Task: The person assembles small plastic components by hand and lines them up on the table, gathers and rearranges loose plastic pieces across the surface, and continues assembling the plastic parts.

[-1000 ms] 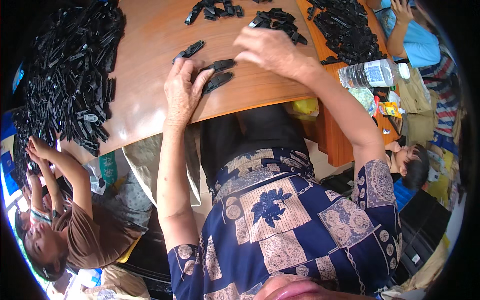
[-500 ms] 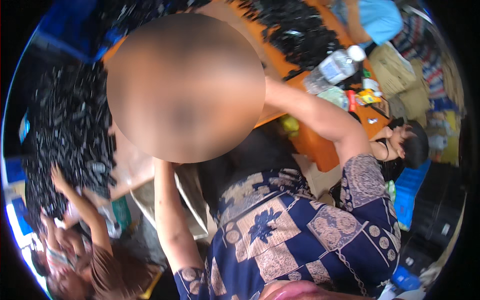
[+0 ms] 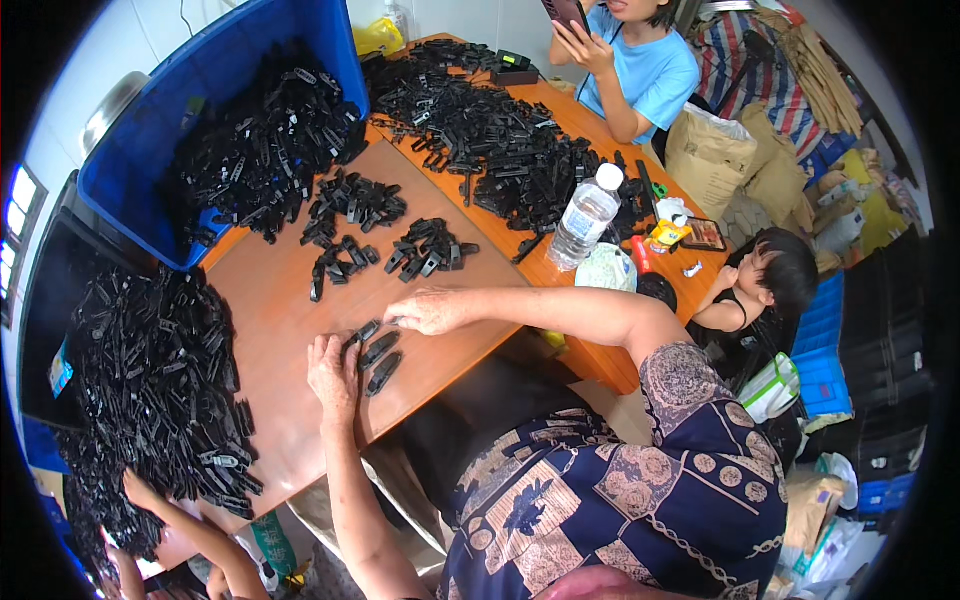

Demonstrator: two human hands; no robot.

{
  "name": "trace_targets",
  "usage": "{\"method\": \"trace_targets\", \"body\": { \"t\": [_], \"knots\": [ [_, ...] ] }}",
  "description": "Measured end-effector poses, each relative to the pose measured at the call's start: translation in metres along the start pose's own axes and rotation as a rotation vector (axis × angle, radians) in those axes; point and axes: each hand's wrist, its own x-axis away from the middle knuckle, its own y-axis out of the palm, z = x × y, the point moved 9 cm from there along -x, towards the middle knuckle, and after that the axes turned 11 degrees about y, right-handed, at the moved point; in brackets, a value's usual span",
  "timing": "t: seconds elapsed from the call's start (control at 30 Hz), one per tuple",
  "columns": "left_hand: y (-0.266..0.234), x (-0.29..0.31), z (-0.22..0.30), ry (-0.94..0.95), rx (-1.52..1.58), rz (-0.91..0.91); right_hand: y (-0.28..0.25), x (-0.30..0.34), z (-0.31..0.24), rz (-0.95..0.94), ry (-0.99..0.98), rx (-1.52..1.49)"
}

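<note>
On the brown tabletop in front of me lie several slim black plastic parts. My left hand [image 3: 333,376] is closed at the near end of one black part [image 3: 366,331], its fingers bent against it. To the right of that part, my right hand [image 3: 427,311] has its fingers drawn together in a pinch by the far end; what sits between the fingertips is too small to make out. Two more black parts, an upper one [image 3: 379,349] and a lower one [image 3: 384,374], lie side by side just right of my left hand. Beyond are small clusters of black parts [image 3: 432,248].
A blue bin [image 3: 352,60] full of black parts stands far left. Heaps of parts lie at the left [image 3: 150,380] and back [image 3: 480,130]. A water bottle [image 3: 586,222] stands right. One person holds a phone [image 3: 567,12]; a child [image 3: 780,275] sits right; another's arm [image 3: 205,540] reaches in lower left.
The view has shifted and sharpened, showing more of the blue bin and the person in blue. A blurred disc covered my hands before, so their motion cannot be told.
</note>
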Motion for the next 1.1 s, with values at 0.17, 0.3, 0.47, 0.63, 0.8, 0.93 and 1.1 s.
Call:
{"method": "trace_targets", "body": {
  "t": [0.17,0.3,0.47,0.63,0.8,0.93,1.1],
  "knots": [
    [-0.005,0.013,-0.018,-0.133,0.06,0.046,-0.002,-0.019,0.02,0.127,0.041,-0.048],
    [-0.007,-0.002,-0.012,-0.066,0.095,0.07,-0.031,-0.011,0.022,0.168,0.095,0.098],
    [-0.007,0.001,-0.014,-0.081,0.04,0.076,-0.043,0.006,-0.02,0.314,-0.123,0.517],
    [-0.005,0.005,-0.013,-0.124,0.066,0.025,-0.038,-0.007,-0.041,0.305,-0.174,0.417],
    [-0.007,0.005,-0.012,-0.106,0.06,0.06,-0.018,-0.017,-0.053,0.161,-0.221,0.454],
    [-0.009,0.001,-0.009,-0.118,0.091,0.04,-0.015,-0.021,-0.051,0.115,-0.143,0.453],
    [-0.007,0.002,-0.013,-0.131,0.127,0.041,0.002,-0.033,-0.061,0.178,-0.175,0.389]
  ]
}}
